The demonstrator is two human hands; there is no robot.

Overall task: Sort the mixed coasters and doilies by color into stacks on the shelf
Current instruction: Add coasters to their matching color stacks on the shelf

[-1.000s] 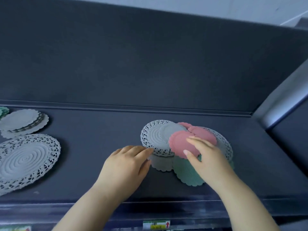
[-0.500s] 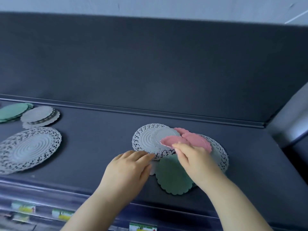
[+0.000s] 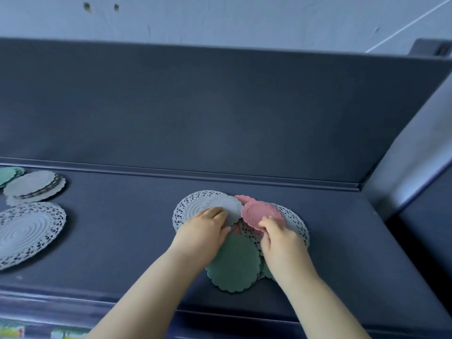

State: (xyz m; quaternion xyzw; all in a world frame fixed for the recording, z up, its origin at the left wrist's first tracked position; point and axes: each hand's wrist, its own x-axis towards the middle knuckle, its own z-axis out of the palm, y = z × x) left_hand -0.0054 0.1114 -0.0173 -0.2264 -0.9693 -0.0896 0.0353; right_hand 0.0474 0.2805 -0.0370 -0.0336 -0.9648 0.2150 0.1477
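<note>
A mixed pile lies mid-shelf: a white lace doily (image 3: 193, 201), a grey scalloped coaster (image 3: 228, 204), pink coasters (image 3: 258, 212), a second lace doily (image 3: 297, 222) under them, and a green coaster (image 3: 234, 263) at the front. My left hand (image 3: 203, 232) rests on the grey coaster and white doily with fingers fairly straight. My right hand (image 3: 278, 237) pinches the near edge of the top pink coaster, which tilts up slightly. Sorted stacks sit at the left: green coasters (image 3: 8, 173), grey coasters (image 3: 34, 184), and a large white doily (image 3: 27, 231).
The dark shelf (image 3: 122, 228) has a tall back panel (image 3: 220, 118) and a raised ledge along its rear. A grey sloped post (image 3: 413, 152) bounds the right end. Colourful labels (image 3: 14, 331) show below the front edge.
My left hand slid forward onto the grey coaster and doily. My right hand shifted its grip on the pink coaster. The green coaster now lies more exposed in front.
</note>
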